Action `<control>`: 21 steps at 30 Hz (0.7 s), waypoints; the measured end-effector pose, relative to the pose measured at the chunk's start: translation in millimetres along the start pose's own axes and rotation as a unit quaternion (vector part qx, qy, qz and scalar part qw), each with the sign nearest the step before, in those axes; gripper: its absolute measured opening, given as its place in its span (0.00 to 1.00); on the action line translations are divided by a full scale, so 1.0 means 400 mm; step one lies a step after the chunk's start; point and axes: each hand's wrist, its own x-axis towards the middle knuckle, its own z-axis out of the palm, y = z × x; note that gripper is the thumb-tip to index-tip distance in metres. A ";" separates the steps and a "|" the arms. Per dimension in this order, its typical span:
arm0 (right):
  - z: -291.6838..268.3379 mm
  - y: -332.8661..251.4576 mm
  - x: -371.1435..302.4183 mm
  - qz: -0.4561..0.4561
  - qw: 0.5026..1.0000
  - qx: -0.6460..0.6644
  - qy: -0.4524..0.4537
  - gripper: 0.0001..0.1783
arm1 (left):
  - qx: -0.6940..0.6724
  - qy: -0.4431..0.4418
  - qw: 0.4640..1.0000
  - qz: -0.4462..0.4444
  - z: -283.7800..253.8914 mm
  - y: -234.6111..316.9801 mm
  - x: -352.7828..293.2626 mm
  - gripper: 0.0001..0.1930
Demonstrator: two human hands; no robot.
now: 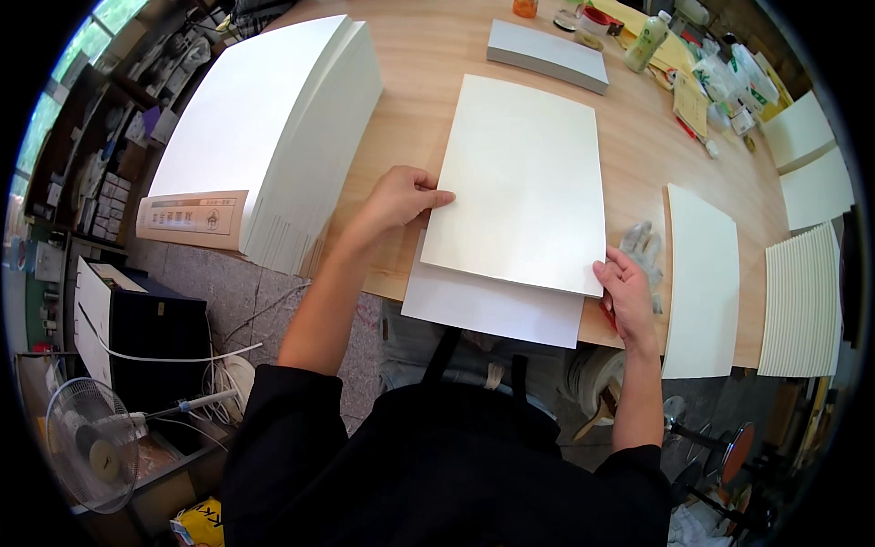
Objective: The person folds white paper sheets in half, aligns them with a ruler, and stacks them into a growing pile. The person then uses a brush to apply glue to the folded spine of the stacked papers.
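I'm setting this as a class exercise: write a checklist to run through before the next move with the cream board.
1. Left hand gripping the cream board: ok, at its left edge.
2. Right hand gripping it: ok, near the lower right corner.
3. Board lined up with the white sheet beneath: not ok, the sheet sticks out toward the person.
4. Board's underside clean: cannot tell, it faces down.
5. Grey glove off the board: ok, it lies to the right.
6. Bottle away from the board: ok, far side.
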 end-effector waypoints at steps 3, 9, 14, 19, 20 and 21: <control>0.002 0.001 0.001 0.000 1.000 -0.003 -0.004 0.23 | -0.001 0.011 1.000 0.006 -0.004 -0.008 0.001 0.12; 0.002 0.055 0.026 -0.056 0.994 -0.092 0.023 0.24 | 0.129 0.149 0.978 0.070 -0.008 -0.034 -0.041 0.13; 0.007 -0.002 0.000 0.006 0.987 -0.156 0.045 0.21 | 0.243 0.143 0.955 0.090 0.002 -0.068 -0.244 0.18; -0.018 0.040 0.009 -0.140 0.922 -0.349 0.089 0.18 | 0.285 0.177 0.926 0.174 0.072 -0.118 -0.320 0.26; -0.017 0.046 0.005 -0.188 0.902 -0.376 0.100 0.17 | 0.281 0.180 0.924 0.189 0.080 -0.119 -0.321 0.26; -0.010 0.050 0.009 -0.237 0.880 -0.397 0.104 0.17 | 0.284 0.188 0.919 0.200 0.078 -0.120 -0.324 0.25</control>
